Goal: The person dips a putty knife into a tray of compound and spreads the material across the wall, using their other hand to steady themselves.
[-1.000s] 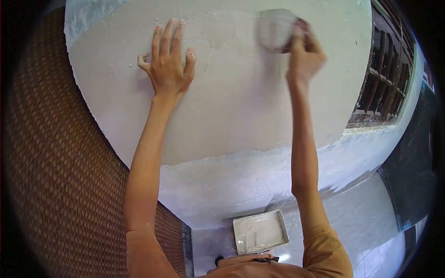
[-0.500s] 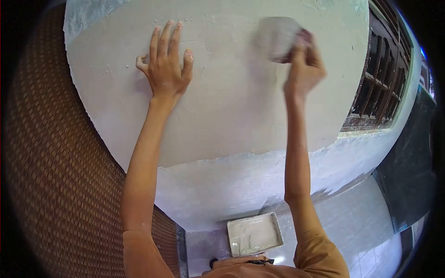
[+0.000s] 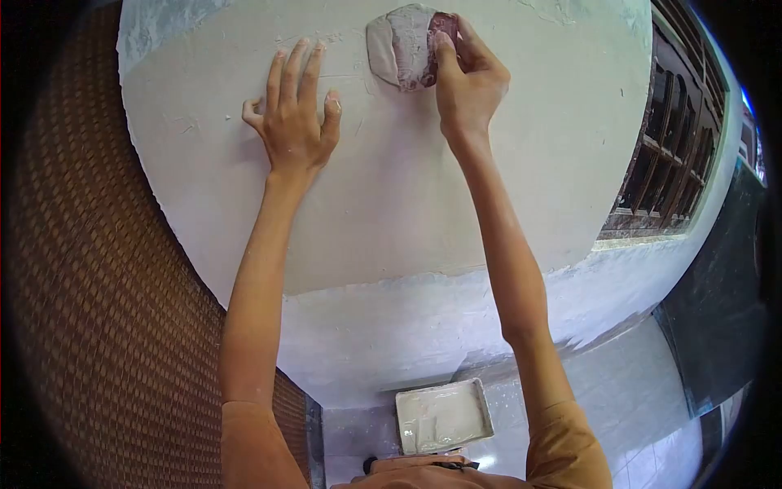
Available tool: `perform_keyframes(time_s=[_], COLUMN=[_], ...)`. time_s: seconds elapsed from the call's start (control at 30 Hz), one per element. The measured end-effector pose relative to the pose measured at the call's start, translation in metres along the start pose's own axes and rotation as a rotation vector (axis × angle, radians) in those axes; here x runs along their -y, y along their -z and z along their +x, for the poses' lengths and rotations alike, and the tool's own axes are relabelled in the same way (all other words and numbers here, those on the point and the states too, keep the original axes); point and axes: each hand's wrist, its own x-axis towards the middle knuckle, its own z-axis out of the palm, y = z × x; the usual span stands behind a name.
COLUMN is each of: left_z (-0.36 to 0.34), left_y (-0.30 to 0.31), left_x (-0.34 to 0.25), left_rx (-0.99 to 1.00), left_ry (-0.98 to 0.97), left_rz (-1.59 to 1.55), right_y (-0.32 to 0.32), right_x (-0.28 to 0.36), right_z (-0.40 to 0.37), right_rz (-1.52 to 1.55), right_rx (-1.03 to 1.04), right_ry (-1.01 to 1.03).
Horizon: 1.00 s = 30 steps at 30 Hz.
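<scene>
My right hand [image 3: 474, 77] grips the dark reddish edge of a flat plastering scraper [image 3: 411, 49], thumb on the near face. Pale wet filler coats the scraper's face, thickest along its left edge, and the tool lies against the wall [image 3: 383, 196]. To the left, my left hand [image 3: 295, 122] rests on the same wall with its fingers spread, holding nothing. A smooth cream coat covers most of the wall, with small ridges and specks near the fingertips. Its ragged lower border meets a whiter, bluish band.
A rectangular tray [image 3: 444, 416] of pale filler stands on the grey tiled floor [image 3: 603, 375] below. Brown woven matting [image 3: 106, 269] runs along the left side. At the right are a dark window with a grille [image 3: 668, 130] and a dark panel [image 3: 721, 285].
My right hand has swept the scraper leftward and slightly up across the wall, bringing it nearer my left hand. The left hand has stayed in nearly the same place.
</scene>
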Motion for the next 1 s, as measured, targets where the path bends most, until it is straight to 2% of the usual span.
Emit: perform_keyframes(time_s=[0.07, 0.1, 0.17, 0.27, 0.3, 0.37, 0.4, 0.43, 0.5, 0.57, 0.6, 0.63, 0.7, 0.8, 0.83, 0.9, 1.0], left_z=[0.0, 0.0, -0.001, 0.001, 0.0, 0.0, 0.0, 0.001, 0.0, 0.0, 0.0, -0.001, 0.0, 0.001, 0.001, 0.001, 0.001], left_y=[0.0, 0.0, 0.0, -0.001, 0.0, 0.0, 0.001, 0.0, 0.0, -0.002, -0.003, -0.003, -0.002, -0.003, -0.003, -0.004, -0.005], left_x=[-0.001, -0.001, -0.001, 0.0, 0.0, 0.0, 0.002, 0.002, -0.001, 0.001, 0.0, 0.0, 0.0, 0.0, 0.0, -0.001, -0.002], left_rx=[-0.007, -0.019, -0.028, -0.03, -0.028, -0.017, -0.011, -0.01, -0.037, -0.048, -0.056, -0.055, -0.035, -0.051, -0.053, -0.072, -0.083], left_ry=[-0.001, 0.007, 0.013, 0.001, 0.003, 0.001, -0.003, -0.003, 0.002, 0.005, 0.002, 0.004, 0.012, 0.017, 0.017, 0.018, 0.023], left_rz=[-0.013, -0.029, -0.031, -0.019, 0.002, -0.002, 0.008, 0.013, -0.037, -0.032, -0.034, -0.038, 0.004, -0.008, -0.005, -0.059, -0.058], right_y=[0.005, 0.017, 0.034, 0.013, 0.001, -0.019, -0.012, 0.006, 0.04, 0.039, 0.041, 0.033, 0.006, 0.013, 0.029, 0.058, 0.051], right_x=[-0.008, -0.011, 0.011, 0.015, -0.008, -0.004, -0.004, -0.006, -0.007, 0.018, 0.009, 0.014, 0.001, -0.009, -0.012, -0.004, 0.007], right_z=[0.011, 0.021, 0.025, 0.017, 0.017, 0.002, 0.004, 0.013, 0.027, 0.026, 0.024, 0.013, -0.008, -0.004, 0.007, 0.016, 0.013], right_rz=[-0.062, -0.117, 0.038, 0.088, 0.085, 0.077, -0.013, -0.009, -0.068, 0.098, 0.07, 0.108, 0.07, -0.104, -0.15, 0.035, 0.063], right_rx=[-0.032, -0.151, -0.246, -0.155, -0.083, 0.04, 0.021, 0.021, -0.166, -0.395, -0.267, -0.153, 0.047, -0.007, -0.093, -0.307, -0.246], right_ry=[0.045, 0.09, -0.006, -0.031, 0.055, -0.012, 0.076, 0.074, 0.011, 0.024, 0.09, -0.026, 0.019, 0.066, 0.141, 0.007, 0.043])
